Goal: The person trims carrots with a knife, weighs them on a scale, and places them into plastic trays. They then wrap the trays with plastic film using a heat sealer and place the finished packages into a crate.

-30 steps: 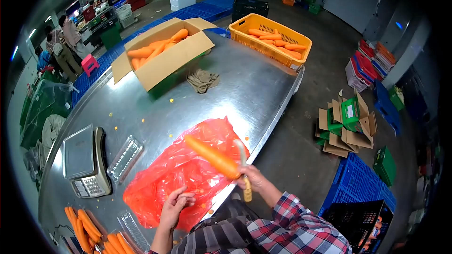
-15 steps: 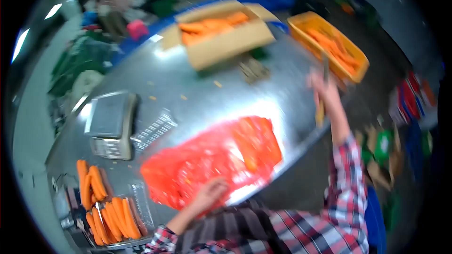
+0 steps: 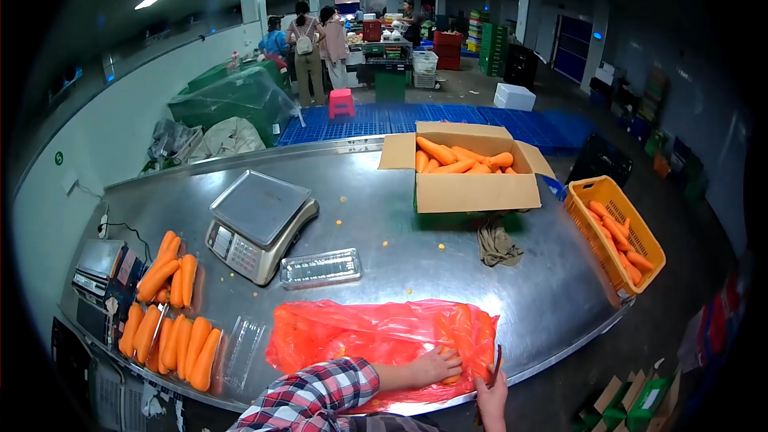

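My left hand (image 3: 436, 368) reaches across the red plastic bag (image 3: 344, 336), its fingers curled on a carrot (image 3: 450, 378) at the bag's right end. More carrots show through the red film. At the bag's right edge, my right hand (image 3: 491, 397) is closed round a thin, dark, knife-like tool (image 3: 498, 362), which points upward. Most of the tool is hidden by the hand.
Behind the bag are a clear tray (image 3: 322, 268), a scale (image 3: 260, 224), a grey cloth (image 3: 499, 245) and a carton of carrots (image 3: 478, 192). Trays of carrots (image 3: 182, 350) stand left, a yellow crate (image 3: 578, 212) right. People (image 3: 306, 52) stand far back.
My right hand has come from beside the yellow crate to the bag's right end, still holding the tool. My left hand has moved right along the bag onto a carrot. The view has tilted up.
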A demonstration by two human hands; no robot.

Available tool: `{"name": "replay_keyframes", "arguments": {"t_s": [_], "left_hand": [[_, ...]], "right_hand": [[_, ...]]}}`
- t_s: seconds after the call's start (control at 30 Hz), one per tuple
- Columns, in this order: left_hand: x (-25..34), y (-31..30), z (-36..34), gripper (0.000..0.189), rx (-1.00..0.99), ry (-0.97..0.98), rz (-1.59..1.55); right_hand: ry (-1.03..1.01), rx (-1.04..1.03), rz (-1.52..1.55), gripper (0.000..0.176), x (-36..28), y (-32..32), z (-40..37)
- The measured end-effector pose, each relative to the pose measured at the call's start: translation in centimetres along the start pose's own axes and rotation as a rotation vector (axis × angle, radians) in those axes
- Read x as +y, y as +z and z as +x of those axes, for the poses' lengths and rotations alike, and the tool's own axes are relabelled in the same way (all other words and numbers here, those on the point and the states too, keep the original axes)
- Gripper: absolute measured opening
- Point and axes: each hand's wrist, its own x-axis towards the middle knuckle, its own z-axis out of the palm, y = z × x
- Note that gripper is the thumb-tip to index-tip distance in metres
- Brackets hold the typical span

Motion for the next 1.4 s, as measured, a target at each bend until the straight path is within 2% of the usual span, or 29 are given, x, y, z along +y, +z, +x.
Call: {"name": "replay_keyframes", "arguments": {"t_s": [0.03,0.2,0.3,0.37,0.4,0.43,0.5,0.53,0.6,0.63,0.7,0.73,0.8,0.83,0.9,0.93,0.97,1.0,1.13,1.23,1.27,1.4], "left_hand": [[-0.2,-0.4,0.2,0.037,-0.031,0.005,0.019],[-1.7,-2.1,-0.8,0.038,-0.063,-0.001,-0.023],[-2.9,-0.1,-3.2,0.048,0.185,0.013,-0.093],[-3.0,-1.5,-5.1,0.055,0.297,-0.059,-0.359],[-2.9,-2.6,-6.2,0.059,0.354,-0.1,-0.494],[-2.0,-4.6,-7.4,0.062,0.406,-0.259,-0.664],[0.3,-9.6,-10.0,0.069,0.509,-0.583,-1.0],[0.3,-10.7,-11.1,0.058,0.619,-0.642,-1.038],[-0.6,-12.7,-13.6,0.064,0.821,-0.583,-1.413],[-0.1,-14.7,-15.0,0.062,0.952,-0.652,-1.414],[-0.7,-16.7,-17.8,0.055,1.156,-0.373,-1.78],[-0.5,-16.7,-18.7,0.054,1.121,-0.436,-1.849],[0.5,-16.3,-20.4,0.053,1.031,-0.576,-1.994],[0.9,-15.7,-21.0,0.056,0.986,-0.67,-1.781],[2.1,-14.4,-22.0,0.061,0.849,-0.825,-1.364],[3.2,-14.5,-22.3,0.076,0.833,-0.853,-1.17],[3.7,-14.8,-22.8,0.077,0.799,-0.872,-1.117],[4.1,-15.0,-23.0,0.078,0.751,-0.886,-1.078],[5.2,-14.3,-23.5,0.073,0.651,-0.819,-0.927],[5.4,-14.2,-23.8,0.069,0.638,-0.817,-0.846],[5.4,-14.0,-23.9,0.068,0.632,-0.826,-0.845],[5.0,-13.1,-24.2,0.065,0.606,-0.843,-0.821]], "right_hand": [[-0.007,-0.011,-0.025,0.038,-0.1,-0.2,0.2],[0.216,-0.097,0.182,0.035,-1.2,-1.6,1.8],[0.265,-0.124,0.207,0.034,-1.2,-2.0,1.9],[0.318,-0.145,0.204,0.035,0.4,-2.1,1.7],[0.329,-0.07,0.165,0.035,1.2,-2.4,1.7],[0.29,-0.004,0.179,0.031,4.5,-2.4,2.1],[0.319,0.045,0.254,0.025,1.4,-4.0,1.5],[0.324,0.077,0.347,0.022,-0.6,-4.4,0.8],[0.324,0.093,0.479,0.02,-3.2,-4.4,0.0],[0.339,0.056,0.515,0.021,-4.0,-3.9,-0.2],[0.37,-0.015,0.59,0.022,-6.2,-2.3,-1.1],[0.389,-0.073,0.648,0.023,-8.1,-1.0,-1.5],[0.357,-0.241,0.569,0.023,-9.9,1.2,-2.3],[0.352,-0.291,0.54,0.026,-11.4,2.5,-2.7],[0.234,-0.447,0.289,0.029,-13.0,4.7,-3.2],[0.044,-0.462,0.203,0.031,-13.3,6.2,-3.4],[-0.13,-0.471,0.113,0.032,-13.8,7.4,-3.7],[-0.08,-0.557,0.05,0.033,-16.5,7.4,-4.3],[-0.514,-0.647,0.027,0.039,-20.7,9.1,-4.8],[-0.7,-0.63,-0.092,0.045,-22.1,10.0,-5.5],[-0.74,-0.631,-0.188,0.054,-22.7,10.1,-5.6],[-0.8,-0.593,-0.282,0.05,-23.1,10.5,-6.1]]}}
